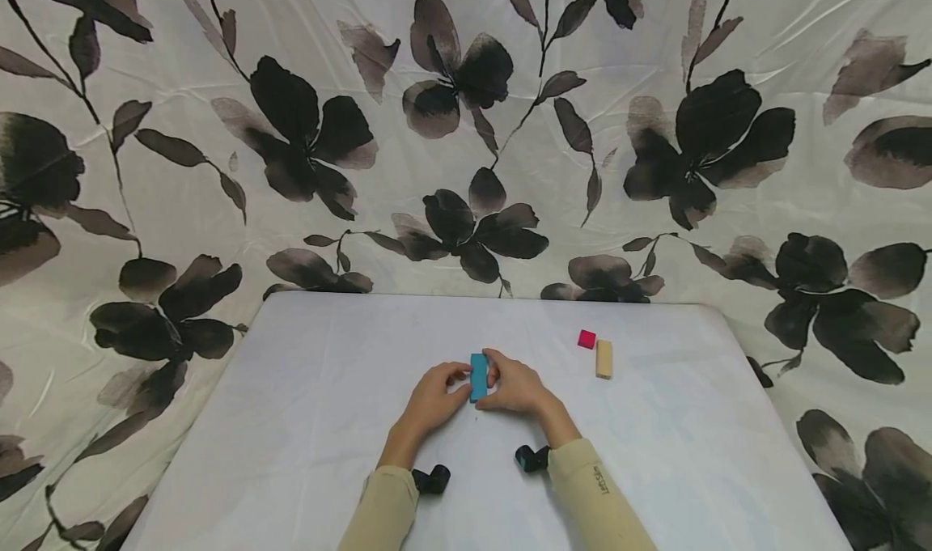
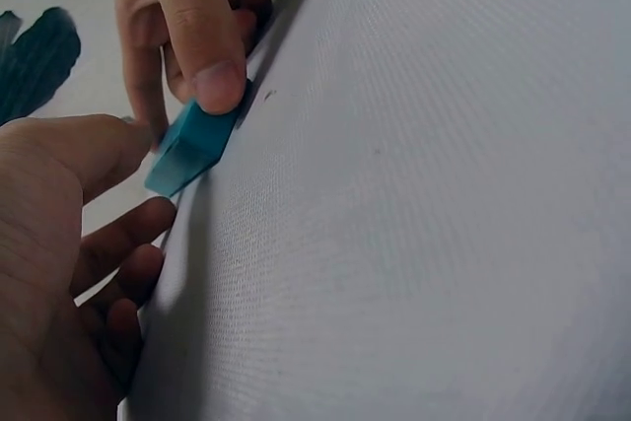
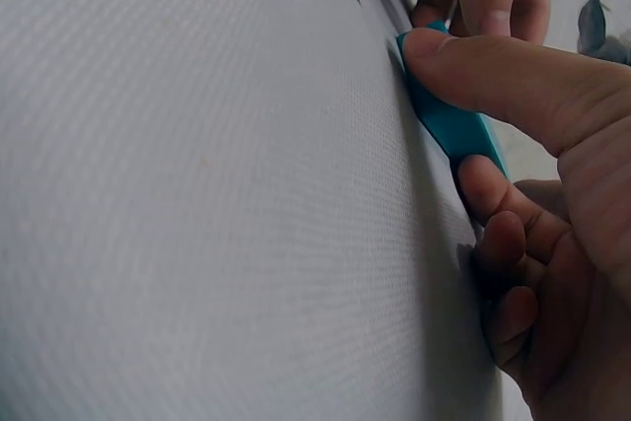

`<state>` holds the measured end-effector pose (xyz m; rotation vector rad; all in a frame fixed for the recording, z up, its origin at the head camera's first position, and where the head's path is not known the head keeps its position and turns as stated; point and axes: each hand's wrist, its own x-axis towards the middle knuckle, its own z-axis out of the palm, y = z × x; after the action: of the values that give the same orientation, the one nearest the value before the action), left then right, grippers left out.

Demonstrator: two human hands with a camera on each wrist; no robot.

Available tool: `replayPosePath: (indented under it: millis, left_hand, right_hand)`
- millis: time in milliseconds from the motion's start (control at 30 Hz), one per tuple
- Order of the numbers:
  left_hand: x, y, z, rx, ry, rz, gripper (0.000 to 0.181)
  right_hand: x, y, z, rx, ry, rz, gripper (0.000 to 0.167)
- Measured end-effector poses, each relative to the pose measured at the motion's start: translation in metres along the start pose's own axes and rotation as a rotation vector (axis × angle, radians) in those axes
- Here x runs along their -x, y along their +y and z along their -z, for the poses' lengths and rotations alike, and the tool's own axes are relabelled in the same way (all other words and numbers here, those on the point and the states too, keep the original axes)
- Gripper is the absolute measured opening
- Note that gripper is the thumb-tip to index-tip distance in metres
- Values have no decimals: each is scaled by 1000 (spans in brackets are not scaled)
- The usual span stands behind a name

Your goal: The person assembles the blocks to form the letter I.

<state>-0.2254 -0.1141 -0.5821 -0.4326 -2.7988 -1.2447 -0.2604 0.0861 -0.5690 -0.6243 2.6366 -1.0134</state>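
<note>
A blue rectangular block (image 1: pixel 478 378) lies on the white table, its long side pointing away from me. From its right side my right hand (image 1: pixel 515 385) grips it, with the thumb at the near end and a finger at the far end. My left hand (image 1: pixel 431 399) is at the block's left side, thumb and index fingertips next to it and slightly apart from each other. The left wrist view shows the block (image 2: pixel 192 150) under the right thumb, close to the left thumb. In the right wrist view the block (image 3: pixel 455 125) lies between the right thumb and fingers.
To the right on the table (image 1: pixel 306 454) are a red cube (image 1: pixel 586 339) and a pale yellow rectangular block (image 1: pixel 604 359), close together. Black wrist devices, one at the left sleeve (image 1: pixel 432 480) and one at the right (image 1: pixel 531 459), stick out inward. Floral cloth hangs behind the table.
</note>
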Motion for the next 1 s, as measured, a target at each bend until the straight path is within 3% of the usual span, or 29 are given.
replayPosePath:
  millis: [467,1000]
  left_hand:
    - [-6,-4,-2,19,16,-36,32]
    - [-10,-8,-7,-26,55,-63,28]
  right_hand:
    - [0,-1,-2,-8,-1,-15,96]
    - [-1,1,-1,-7,0,-9,95]
